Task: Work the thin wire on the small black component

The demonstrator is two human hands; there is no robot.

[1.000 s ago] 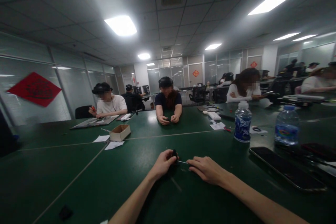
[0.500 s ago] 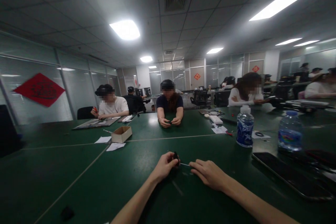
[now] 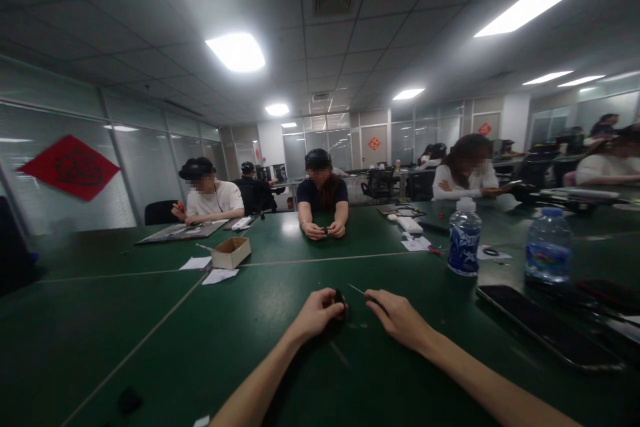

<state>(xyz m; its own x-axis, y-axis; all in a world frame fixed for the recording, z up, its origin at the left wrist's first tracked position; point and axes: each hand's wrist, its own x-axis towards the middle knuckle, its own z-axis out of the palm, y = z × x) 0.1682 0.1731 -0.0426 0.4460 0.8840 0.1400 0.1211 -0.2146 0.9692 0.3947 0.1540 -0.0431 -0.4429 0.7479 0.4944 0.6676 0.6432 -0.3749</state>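
Observation:
My left hand (image 3: 319, 312) is closed round a small black part (image 3: 341, 301), whose exact kind I cannot make out. Opposite it, my right hand (image 3: 398, 317) grips a screwdriver with a thin metal shaft (image 3: 356, 289); its handle is mostly hidden by the fingers. The shaft points up and left, its tip just apart from the black part. Both hands are above the green table (image 3: 280, 300) at the middle of the view.
To the right stand two water bottles (image 3: 465, 240), with a phone (image 3: 545, 327) lying in front. A small open cardboard box (image 3: 231, 253) sits on papers at the left. A dark lump (image 3: 130, 401) lies near the front left. Several people sit around the table and behind it.
The screwdriver tip has come away from the black part, and its shaft now tilts upward. My left hand has turned the black part slightly.

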